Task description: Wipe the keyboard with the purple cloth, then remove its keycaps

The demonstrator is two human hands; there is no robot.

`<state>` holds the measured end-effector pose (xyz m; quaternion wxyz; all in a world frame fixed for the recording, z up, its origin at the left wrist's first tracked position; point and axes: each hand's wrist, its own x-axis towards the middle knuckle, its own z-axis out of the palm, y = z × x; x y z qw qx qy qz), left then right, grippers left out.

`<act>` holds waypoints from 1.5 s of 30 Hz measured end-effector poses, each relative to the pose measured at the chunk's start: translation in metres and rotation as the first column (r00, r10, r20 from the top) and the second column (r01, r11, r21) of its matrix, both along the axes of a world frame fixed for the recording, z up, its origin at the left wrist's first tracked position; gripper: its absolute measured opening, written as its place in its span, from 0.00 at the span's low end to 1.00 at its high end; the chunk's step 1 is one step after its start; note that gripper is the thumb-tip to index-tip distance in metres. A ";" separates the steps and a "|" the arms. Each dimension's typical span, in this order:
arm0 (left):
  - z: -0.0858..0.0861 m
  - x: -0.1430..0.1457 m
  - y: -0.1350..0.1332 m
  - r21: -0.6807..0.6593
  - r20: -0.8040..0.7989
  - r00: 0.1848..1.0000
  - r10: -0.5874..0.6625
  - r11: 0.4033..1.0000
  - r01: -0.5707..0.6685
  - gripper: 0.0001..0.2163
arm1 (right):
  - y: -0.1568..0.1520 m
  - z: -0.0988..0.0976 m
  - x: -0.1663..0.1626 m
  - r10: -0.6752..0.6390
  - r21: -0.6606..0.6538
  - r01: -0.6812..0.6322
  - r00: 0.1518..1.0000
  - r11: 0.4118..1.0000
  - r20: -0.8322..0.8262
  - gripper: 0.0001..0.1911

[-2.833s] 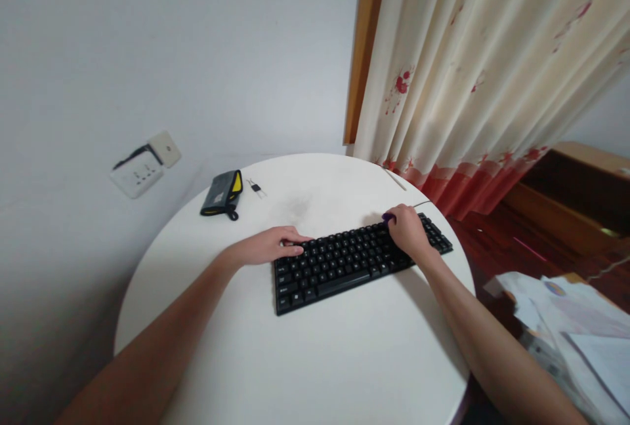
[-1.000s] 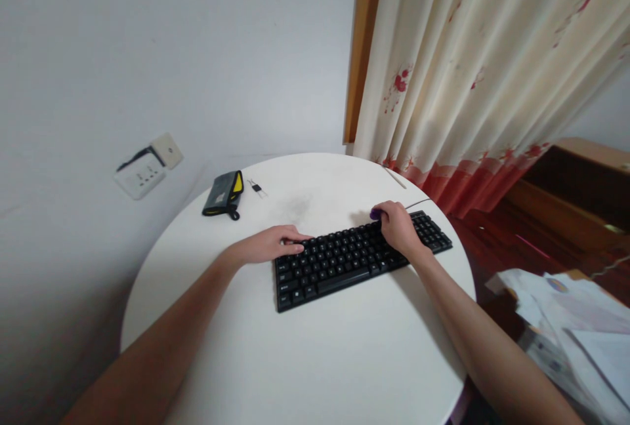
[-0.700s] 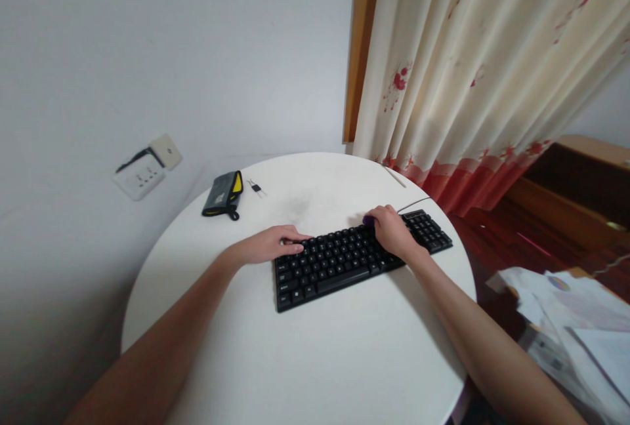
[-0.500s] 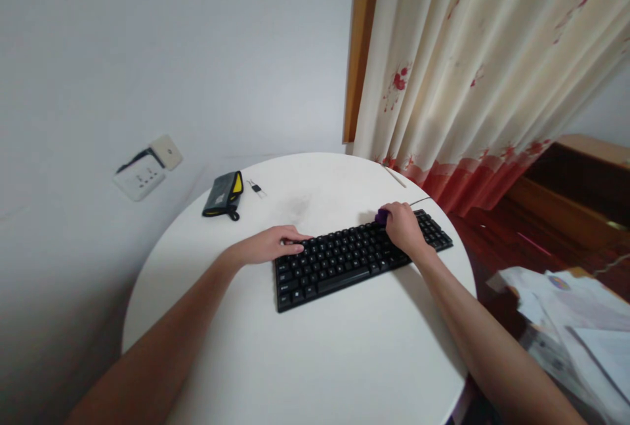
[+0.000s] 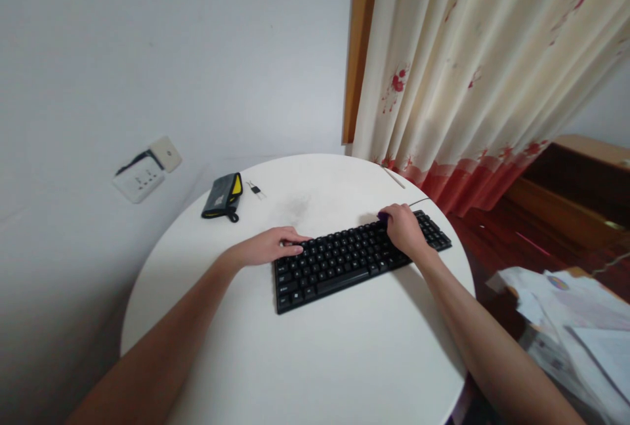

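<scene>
A black keyboard (image 5: 339,267) lies slanted on the white round table (image 5: 275,359), its right end farther from me. My left hand (image 5: 270,246) grips the keyboard's far left corner, thumb on the top keys and fingers along the back edge. Over the right part of the keys, my right hand (image 5: 403,227) is closed round a small dark purple piece (image 5: 382,216), most of it hidden by the fingers. Its kind I cannot make out; it touches the keyboard's back edge.
Beyond my left hand lie a grey pouch with yellow lining (image 5: 222,197) and a small black item with thin leads (image 5: 254,189). A thin stick (image 5: 394,178) rests by the curtain (image 5: 418,117). Papers (image 5: 575,320) are piled at the right. A cable (image 5: 420,201) runs behind the keyboard.
Both hands stay nearly where they were on the keyboard. Less of the purple piece shows beside my right hand's fingers now. The view has shifted very slightly.
</scene>
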<state>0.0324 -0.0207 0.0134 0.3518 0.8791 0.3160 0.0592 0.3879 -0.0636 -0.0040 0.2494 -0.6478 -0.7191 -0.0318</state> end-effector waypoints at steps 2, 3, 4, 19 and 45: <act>0.001 0.000 -0.001 0.000 -0.005 1.000 0.005 1.000 -0.005 0.21 | 0.000 0.001 0.004 -0.046 0.034 0.047 0.998 0.998 -0.043 0.19; 0.001 0.000 -0.001 0.000 -0.006 1.000 0.007 1.000 -0.007 0.21 | -0.001 0.001 0.004 -0.052 0.052 0.055 0.996 0.997 -0.067 0.19; 0.001 0.000 -0.001 -0.001 -0.006 1.000 0.009 1.000 -0.009 0.21 | -0.001 0.002 0.003 -0.050 0.070 0.057 0.995 0.996 -0.090 0.19; 0.002 0.001 -0.001 -0.009 -0.016 1.000 0.014 1.000 -0.014 0.22 | -0.007 0.000 -0.010 0.132 0.263 -0.068 0.963 0.962 -0.234 0.17; -0.002 0.000 0.001 -0.008 -0.007 1.000 0.005 1.000 -0.005 0.22 | -0.011 -0.003 -0.017 0.370 0.068 -0.364 0.898 0.929 -0.237 0.15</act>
